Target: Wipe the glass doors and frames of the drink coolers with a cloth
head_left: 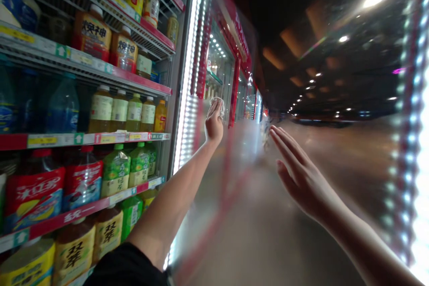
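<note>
My left hand (213,126) is stretched far forward, its fingers pressed over a crumpled white cloth (219,102). The cloth seems to lie against a glass door pane (248,214), which looks hazy over its lower part and clearer higher up. My right hand (296,174) reaches in from the lower right, holding nothing. Its fingers are stretched out side by side with the thumb a little apart. It is near the glass; whether the palm touches it I cannot tell.
On the left, an open drinks cooler has shelves (83,138) of bottled drinks. A bright light strip (187,67) runs up its edge, and another row of lights (414,152) shows at far right. Beyond the glass stand red-framed coolers (234,67).
</note>
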`<state>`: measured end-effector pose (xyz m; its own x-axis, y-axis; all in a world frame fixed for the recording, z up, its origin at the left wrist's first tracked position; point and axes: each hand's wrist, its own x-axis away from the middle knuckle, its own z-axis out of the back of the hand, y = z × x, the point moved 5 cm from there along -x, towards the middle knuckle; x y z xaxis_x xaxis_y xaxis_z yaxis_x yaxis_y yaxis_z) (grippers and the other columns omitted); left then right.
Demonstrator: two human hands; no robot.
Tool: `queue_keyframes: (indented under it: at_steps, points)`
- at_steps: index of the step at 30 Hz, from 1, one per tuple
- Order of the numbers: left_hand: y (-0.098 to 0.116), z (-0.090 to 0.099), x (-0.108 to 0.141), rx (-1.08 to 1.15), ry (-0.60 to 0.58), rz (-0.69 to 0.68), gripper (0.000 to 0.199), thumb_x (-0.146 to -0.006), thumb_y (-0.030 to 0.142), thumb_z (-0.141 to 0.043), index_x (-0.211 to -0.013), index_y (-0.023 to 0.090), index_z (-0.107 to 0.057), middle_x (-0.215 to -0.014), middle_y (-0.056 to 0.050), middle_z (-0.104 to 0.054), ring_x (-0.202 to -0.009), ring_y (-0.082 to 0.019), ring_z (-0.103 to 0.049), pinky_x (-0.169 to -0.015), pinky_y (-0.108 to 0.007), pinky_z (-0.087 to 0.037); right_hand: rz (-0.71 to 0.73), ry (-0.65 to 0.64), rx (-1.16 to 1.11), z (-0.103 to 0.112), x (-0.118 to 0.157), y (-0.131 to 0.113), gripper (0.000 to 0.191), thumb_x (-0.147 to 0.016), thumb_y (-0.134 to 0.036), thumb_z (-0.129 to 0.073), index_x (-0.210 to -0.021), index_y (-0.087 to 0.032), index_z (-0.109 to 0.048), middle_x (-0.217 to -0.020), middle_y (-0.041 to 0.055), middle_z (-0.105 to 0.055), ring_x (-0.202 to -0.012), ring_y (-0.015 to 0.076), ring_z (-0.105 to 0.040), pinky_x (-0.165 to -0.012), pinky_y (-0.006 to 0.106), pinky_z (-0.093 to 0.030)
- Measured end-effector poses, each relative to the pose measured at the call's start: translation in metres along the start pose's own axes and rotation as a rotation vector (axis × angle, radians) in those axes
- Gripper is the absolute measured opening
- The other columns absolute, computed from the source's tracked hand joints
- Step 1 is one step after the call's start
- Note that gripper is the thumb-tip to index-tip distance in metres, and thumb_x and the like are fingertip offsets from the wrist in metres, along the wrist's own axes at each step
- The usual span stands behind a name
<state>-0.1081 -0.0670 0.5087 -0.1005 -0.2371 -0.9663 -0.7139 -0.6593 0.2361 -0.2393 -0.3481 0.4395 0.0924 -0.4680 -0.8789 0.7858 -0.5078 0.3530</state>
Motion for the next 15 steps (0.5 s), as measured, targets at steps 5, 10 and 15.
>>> queue_keyframes:
  at_steps: [5, 10, 15]
  points:
    - [-0.049, 0.017, -0.019, -0.029, 0.115, 0.1, 0.085, -0.09, -0.015, -0.037, -0.157, 0.028, -0.065, -0.171, 0.004, -0.057, -0.164, -0.018, -0.046, -0.141, -0.041, -0.036, 0.035, 0.007, 0.037, -0.006, 0.005, -0.007, 0.077, -0.111, -0.017, -0.047, -0.182, -0.031, -0.019, -0.182, 0.0054, -0.04, -0.167, 0.029, -0.039, -0.132, 0.052, -0.046]
    - [-0.079, 0.037, -0.036, -0.019, 0.035, 0.05, 0.087, -0.086, -0.017, -0.041, -0.154, 0.031, -0.069, -0.169, 0.004, -0.058, -0.165, -0.018, -0.044, -0.144, -0.043, -0.029, 0.045, -0.047, 0.076, -0.027, -0.004, -0.012, 0.077, -0.11, -0.015, -0.048, -0.182, -0.029, -0.021, -0.183, 0.0048, -0.038, -0.168, 0.027, -0.039, -0.133, 0.048, -0.045]
    - [-0.062, 0.032, -0.031, 0.015, -0.178, -0.097, 0.093, -0.088, -0.015, -0.042, -0.157, 0.043, -0.063, -0.173, 0.012, -0.051, -0.166, -0.016, -0.041, -0.142, -0.043, -0.034, 0.049, -0.097, 0.043, -0.034, -0.017, -0.014, 0.082, -0.11, -0.012, -0.047, -0.182, -0.032, -0.014, -0.183, 0.0065, -0.037, -0.168, 0.03, -0.038, -0.131, 0.052, -0.049]
